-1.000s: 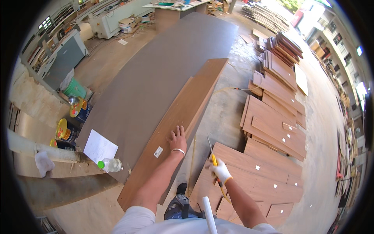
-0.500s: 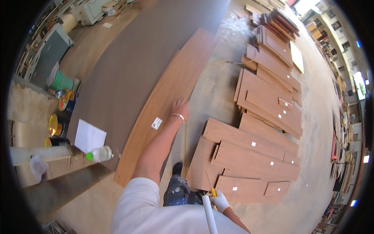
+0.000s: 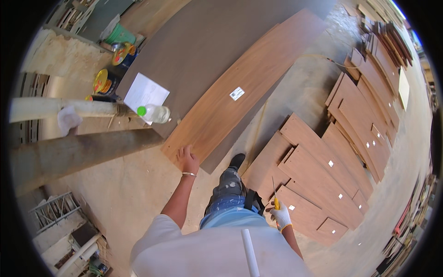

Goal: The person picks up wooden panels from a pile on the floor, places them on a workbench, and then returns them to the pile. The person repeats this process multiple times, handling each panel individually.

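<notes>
My bare left hand [image 3: 188, 160], with a bracelet at its wrist, rests on the near end of a long brown wood panel [image 3: 230, 111]. Its fingers lie spread over the end edge; the thumb is hard to make out. A white label sticks to the panel's face. Beneath that panel is a wide dark board [image 3: 194, 60]. Low on my right side, my right hand [image 3: 280, 215] wears a white glove and is closed round the yellow handle of a screwdriver [image 3: 277, 203]. The screwdriver's thin shaft points up and away from me.
On the dark board are a white paper sheet [image 3: 144, 94] and a clear bottle [image 3: 159, 114] with a green cap. Several labelled panels [image 3: 318, 168] lie in overlapping stacks on the floor at right. Paint cans [image 3: 105, 82], a green bucket [image 3: 121, 34] and a metal beam [image 3: 87, 150] stand left.
My left hand has drawn back along the panel from its middle to its near end. The view has shifted left. My right hand still holds the screwdriver at my side.
</notes>
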`<action>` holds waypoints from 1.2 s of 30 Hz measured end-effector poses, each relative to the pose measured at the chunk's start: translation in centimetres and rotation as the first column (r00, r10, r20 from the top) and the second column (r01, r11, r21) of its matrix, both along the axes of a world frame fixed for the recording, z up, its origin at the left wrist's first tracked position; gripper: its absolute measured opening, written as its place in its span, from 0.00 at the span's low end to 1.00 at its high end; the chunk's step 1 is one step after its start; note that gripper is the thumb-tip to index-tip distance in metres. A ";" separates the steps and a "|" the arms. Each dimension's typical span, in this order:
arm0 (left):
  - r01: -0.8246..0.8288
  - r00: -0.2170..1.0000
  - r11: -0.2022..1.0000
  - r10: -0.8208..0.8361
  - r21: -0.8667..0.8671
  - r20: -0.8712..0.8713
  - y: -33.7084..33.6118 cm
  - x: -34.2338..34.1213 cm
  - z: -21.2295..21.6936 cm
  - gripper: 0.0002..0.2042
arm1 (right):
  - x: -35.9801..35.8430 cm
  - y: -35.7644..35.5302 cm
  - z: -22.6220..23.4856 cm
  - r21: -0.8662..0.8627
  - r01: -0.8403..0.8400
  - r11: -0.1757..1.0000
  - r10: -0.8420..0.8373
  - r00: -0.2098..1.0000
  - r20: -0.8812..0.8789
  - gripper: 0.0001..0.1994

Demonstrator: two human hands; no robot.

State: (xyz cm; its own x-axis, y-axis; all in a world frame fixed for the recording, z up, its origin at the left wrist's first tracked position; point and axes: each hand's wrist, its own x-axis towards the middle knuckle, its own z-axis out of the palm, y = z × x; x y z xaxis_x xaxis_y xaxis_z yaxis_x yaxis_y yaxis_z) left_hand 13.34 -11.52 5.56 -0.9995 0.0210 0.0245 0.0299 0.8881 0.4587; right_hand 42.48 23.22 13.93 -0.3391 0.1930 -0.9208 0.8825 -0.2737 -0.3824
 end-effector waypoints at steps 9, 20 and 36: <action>-0.927 0.291 0.361 0.521 0.102 0.803 -5.0 12.0 -7.8 0.18 | -1.8 1.4 -0.8 0.025 -0.085 0.996 0.086 0.993 -0.076 0.20; -0.877 0.392 -0.084 0.443 0.473 0.806 -9.7 2.1 -8.3 0.08 | 0.0 2.2 0.6 0.077 -0.027 0.997 0.033 0.997 -0.071 0.19; 0.338 0.923 0.861 -0.225 -0.381 0.311 4.1 5.1 -0.1 0.26 | 4.3 -0.1 -1.9 0.070 0.056 0.996 -0.051 0.996 -0.070 0.18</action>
State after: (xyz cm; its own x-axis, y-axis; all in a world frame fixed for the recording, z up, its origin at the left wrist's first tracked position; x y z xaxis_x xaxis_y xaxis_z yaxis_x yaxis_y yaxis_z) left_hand 18.47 -7.39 5.48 -0.9204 0.2538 -0.2976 0.2440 0.9672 0.0703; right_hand 46.81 23.11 12.07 -0.3881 0.2778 -0.8788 0.8385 -0.2893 -0.4617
